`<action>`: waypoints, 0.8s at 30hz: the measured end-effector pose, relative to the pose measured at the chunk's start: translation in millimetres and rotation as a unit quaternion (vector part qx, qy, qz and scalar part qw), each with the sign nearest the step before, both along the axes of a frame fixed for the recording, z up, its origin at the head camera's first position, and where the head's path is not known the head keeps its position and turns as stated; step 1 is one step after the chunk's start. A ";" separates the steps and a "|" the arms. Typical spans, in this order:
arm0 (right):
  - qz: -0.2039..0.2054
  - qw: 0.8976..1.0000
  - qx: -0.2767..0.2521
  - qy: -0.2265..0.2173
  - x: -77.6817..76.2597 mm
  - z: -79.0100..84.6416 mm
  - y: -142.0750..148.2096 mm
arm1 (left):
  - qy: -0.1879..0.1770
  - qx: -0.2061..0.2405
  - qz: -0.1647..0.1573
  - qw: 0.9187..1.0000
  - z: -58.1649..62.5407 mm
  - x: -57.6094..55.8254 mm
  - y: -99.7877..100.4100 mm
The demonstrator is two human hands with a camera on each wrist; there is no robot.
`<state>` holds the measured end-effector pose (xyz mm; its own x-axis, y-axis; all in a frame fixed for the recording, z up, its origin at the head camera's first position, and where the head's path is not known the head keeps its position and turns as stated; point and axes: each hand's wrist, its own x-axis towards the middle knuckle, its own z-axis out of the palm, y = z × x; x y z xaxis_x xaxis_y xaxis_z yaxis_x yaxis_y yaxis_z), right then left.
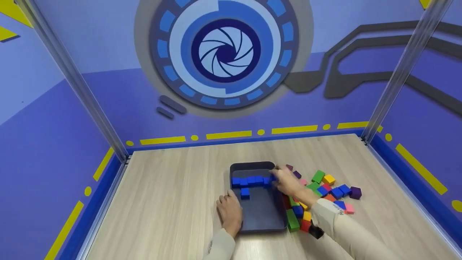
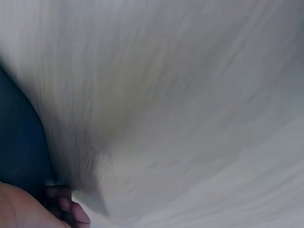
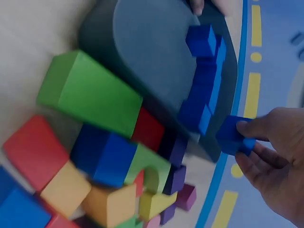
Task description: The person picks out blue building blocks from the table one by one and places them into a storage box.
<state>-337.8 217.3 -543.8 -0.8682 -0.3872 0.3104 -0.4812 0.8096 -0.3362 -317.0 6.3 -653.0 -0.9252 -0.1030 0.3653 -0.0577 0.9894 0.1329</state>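
Right hand (image 1: pixel 287 181): clamped on one blue cube (image 3: pixel 231 135), thumb on one side and fingers on the other.
Held cube: one, at the right end of the blue row, by the tray's right wall; apart from the row in the right wrist view.
Left hand (image 1: pixel 230 211): touching the left wall of the tray (image 1: pixel 261 216), across from the grip and nearer the person; whether the fingers clamp that wall, I cannot tell.
Blue row (image 1: pixel 251 180): apparently five cubes, left of the grip, though the joints are hard to separate.
Single blue cube (image 1: pixel 245 193): one, nearer the person than the row, left of the grip.
Loose blocks (image 3: pixel 114 156): more than fifteen, right of the grip and nearer the person; the forearm hides some.
Back wall: four yellow bars (image 1: pixel 229 135) and four yellow dots (image 1: pixel 261 132), beyond the grip.
Writing: small mark on the right sleeve (image 1: pixel 330 213), below the grip, too small to read.
Direction: held cube about equal-sided, tilted in the right wrist view; tray's long axis running away from the person; row crosswise.
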 end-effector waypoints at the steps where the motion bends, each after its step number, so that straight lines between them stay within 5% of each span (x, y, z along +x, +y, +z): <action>1: 0.009 1.000 0.003 -0.002 -0.9 -1.1 -5.0 | -0.001 0.003 0.002 1.000 0.0 0.4 -1.0; 9: 0.080 0.995 0.059 -0.032 -7.8 -11.0 -31.3 | -0.003 0.019 -0.009 1.000 5.5 0.6 -3.7; 24: 0.068 0.994 0.056 -0.060 -9.5 -30.8 -46.9 | -0.002 0.016 -0.001 1.000 3.3 2.9 1.6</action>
<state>-347.4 170.4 -574.6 -0.8334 -0.5301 0.1560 -0.5510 0.7754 -0.3086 -314.1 7.9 -649.6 -0.9267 -0.1117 0.3590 -0.0553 0.9850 0.1637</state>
